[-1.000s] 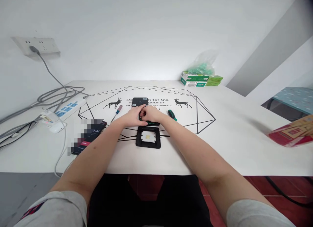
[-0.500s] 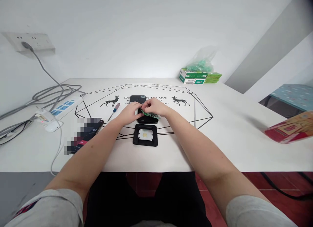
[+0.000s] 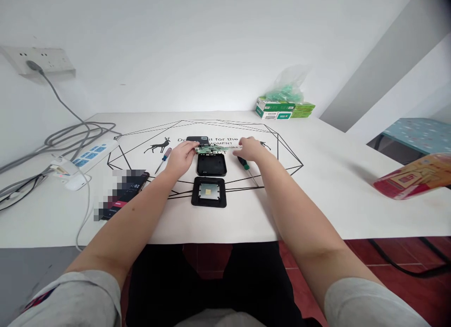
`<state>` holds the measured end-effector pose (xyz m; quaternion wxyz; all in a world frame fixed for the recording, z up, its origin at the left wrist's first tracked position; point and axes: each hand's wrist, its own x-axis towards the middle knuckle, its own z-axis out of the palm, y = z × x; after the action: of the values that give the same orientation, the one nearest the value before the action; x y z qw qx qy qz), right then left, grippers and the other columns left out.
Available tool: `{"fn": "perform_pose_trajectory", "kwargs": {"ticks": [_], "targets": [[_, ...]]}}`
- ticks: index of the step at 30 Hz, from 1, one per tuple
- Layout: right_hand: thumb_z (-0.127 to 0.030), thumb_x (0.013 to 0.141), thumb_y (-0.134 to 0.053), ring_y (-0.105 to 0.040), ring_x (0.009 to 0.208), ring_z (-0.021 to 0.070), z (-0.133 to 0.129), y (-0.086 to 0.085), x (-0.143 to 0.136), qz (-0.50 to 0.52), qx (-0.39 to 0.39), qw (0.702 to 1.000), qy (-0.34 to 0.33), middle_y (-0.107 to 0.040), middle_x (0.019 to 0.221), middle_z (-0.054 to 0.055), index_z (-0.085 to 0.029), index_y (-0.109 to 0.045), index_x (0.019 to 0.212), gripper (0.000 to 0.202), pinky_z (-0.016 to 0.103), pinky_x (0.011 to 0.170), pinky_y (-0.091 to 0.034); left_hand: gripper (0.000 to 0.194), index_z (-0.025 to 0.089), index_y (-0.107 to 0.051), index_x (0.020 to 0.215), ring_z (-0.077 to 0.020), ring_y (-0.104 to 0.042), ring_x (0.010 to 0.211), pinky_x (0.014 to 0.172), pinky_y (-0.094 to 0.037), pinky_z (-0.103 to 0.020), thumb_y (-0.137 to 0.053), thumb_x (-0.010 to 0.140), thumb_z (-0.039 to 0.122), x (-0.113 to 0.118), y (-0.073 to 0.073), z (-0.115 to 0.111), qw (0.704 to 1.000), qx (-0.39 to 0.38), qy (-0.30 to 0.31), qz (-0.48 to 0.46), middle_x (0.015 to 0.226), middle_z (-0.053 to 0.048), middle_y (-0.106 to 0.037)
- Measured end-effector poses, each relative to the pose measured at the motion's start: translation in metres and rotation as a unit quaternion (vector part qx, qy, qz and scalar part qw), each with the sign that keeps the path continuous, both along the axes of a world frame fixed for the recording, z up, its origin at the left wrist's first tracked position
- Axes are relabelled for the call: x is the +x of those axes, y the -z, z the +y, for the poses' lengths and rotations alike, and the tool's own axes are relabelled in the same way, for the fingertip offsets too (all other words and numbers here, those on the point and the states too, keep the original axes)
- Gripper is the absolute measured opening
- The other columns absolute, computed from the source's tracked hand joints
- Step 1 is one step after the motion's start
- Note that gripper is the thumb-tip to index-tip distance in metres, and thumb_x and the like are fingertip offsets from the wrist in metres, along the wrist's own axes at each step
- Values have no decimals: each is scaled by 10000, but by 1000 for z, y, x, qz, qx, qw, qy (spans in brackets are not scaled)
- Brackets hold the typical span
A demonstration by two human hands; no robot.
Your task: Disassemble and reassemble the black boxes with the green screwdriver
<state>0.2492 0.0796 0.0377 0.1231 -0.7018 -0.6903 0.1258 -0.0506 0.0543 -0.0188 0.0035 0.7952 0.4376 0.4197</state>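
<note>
My left hand [image 3: 182, 158] pinches the left edge of a green circuit board [image 3: 213, 149], which is over the far edge of an open black plastic case [image 3: 211, 165]. To the right of the board, my right hand [image 3: 249, 149] is apart from it, its fingers spread and curved with nothing seen in them. Just below that hand lies a screwdriver [image 3: 244, 165] with a green and black handle, its shaft pointing towards me. Nearer to me is a square black frame [image 3: 209, 204] holding a metal plate with a pale square patch. Behind the board, a dark flat piece [image 3: 197, 140] is partly hidden.
A blue-handled screwdriver [image 3: 164, 159] and a phone [image 3: 127, 195] lie to the left. Further left are a power strip [image 3: 92, 159] and coiled grey cables [image 3: 88, 128]. Green and white boxes [image 3: 276, 107] stand by the wall. At the right is a red and orange package [image 3: 405, 181].
The circuit board has come up out of the black case, leaving its inside visible. My right hand has let go of the board and moved right, over the green-handled screwdriver.
</note>
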Motion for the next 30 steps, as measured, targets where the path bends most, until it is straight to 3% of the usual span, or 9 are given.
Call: {"fn": "perform_pose_trajectory", "kwargs": {"ticks": [4,8,14,18,21,24,26,28,30], "targets": [[-332,854,-849,-776,765,266,2,2,25,44,-153,987,-8,-798,1001,171,-143,-760,1016,265,395,756,-632,359,222,-795,1259,-278,-748,1232,1150,-578,-470,-506,1048,252,2,0,-3,1000,6,5,8,1282,-96,-815],[-245,832,-817,-738,629,217,5,1,36,35,-136,990,16,-792,866,122,-142,-761,986,194,354,680,-622,368,214,-796,1272,-274,-753,1218,1125,-593,-455,-501,1054,247,3,0,-4,1000,9,9,20,1268,-101,-816],[-247,829,-802,-759,686,256,1,-4,58,-29,-168,983,74,-783,823,126,-143,-769,978,185,384,694,-614,381,231,-796,1290,-274,-737,1269,1173,-575,-480,-497,1055,234,5,-2,-6,1000,6,0,11,1315,-90,-807],[-214,805,-843,-784,1020,349,-5,-15,52,-12,-94,994,62,-809,1020,199,-140,-764,995,218,433,873,-623,390,239,-799,1301,-272,-732,1289,1179,-576,-484,-501,1051,228,6,-3,-7,1000,-1,10,6,1340,-92,-799],[-400,992,-720,-790,1024,276,-13,-23,26,69,-47,996,28,-799,1160,180,-170,-717,1167,289,380,894,-643,386,243,-798,1307,-269,-730,1298,1175,-579,-476,-505,1056,227,7,-2,-7,1000,-2,13,8,1367,-94,-788],[-541,1001,-730,-806,831,255,-25,-21,-12,416,-138,898,-29,-790,1022,170,-157,-683,1124,405,394,782,-699,388,247,-793,1319,-269,-722,1311,1186,-569,-481,-504,1060,234,9,-1,-7,1000,-7,22,8,1383,-93,-778],[-395,940,-836,-790,788,223,-31,-14,-32,507,-181,841,-54,-780,944,126,-160,-696,1057,298,353,739,-701,395,255,-782,1340,-269,-705,1338,1212,-547,-489,-503,1061,244,11,0,-7,999,-19,32,6,1399,-87,-767],[-213,903,-843,-731,720,163,-31,-6,-37,524,-155,836,-42,-755,863,77,-161,-710,1020,184,273,660,-659,435,253,-720,1445,-277,-691,1359,1216,-541,-493,-557,1043,285,12,0,-9,998,-51,46,2,1470,-95,-724],[-153,916,-786,-705,698,143,-27,1,-28,498,-94,862,17,-746,863,62,-162,-721,1087,183,267,663,-642,598,235,-603,1579,-304,-661,1401,1227,-527,-505,-660,1001,380,12,-2,-11,993,-103,63,13,1600,-126,-625]]}}
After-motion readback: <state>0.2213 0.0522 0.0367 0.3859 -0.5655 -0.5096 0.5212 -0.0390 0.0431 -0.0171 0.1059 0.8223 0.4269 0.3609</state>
